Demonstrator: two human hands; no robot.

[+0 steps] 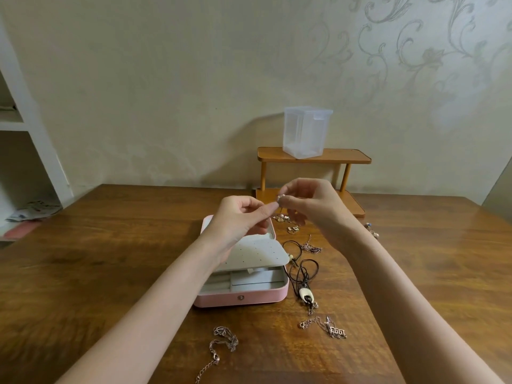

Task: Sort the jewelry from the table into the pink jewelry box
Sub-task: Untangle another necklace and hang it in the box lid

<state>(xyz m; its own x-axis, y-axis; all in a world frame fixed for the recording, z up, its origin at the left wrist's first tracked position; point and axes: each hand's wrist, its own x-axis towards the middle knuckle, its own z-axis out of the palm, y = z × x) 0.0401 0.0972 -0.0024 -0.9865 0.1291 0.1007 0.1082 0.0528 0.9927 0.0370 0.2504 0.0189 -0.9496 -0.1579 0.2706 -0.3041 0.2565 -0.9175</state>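
both hands pinching one small metal piece above the box.

right hand (307, 202) and left hand (243, 217) pinch a tiny silvery earring (280, 199) at fingertips; light, stiff, slippery, probably easy to drop, best held by its post. just below: pink jewelry box (243, 297), smooth shell, perforated pale insert. beside it: fine chains, black cord necklace (302, 273), limp, on glossy wooden table (110, 259).

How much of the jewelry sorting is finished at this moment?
Little looks done: the pink box is open and no jewelry shows inside. Both hands, left and right, pinch one small piece above it. Left on the table: the cord necklace, two chains and small pieces.
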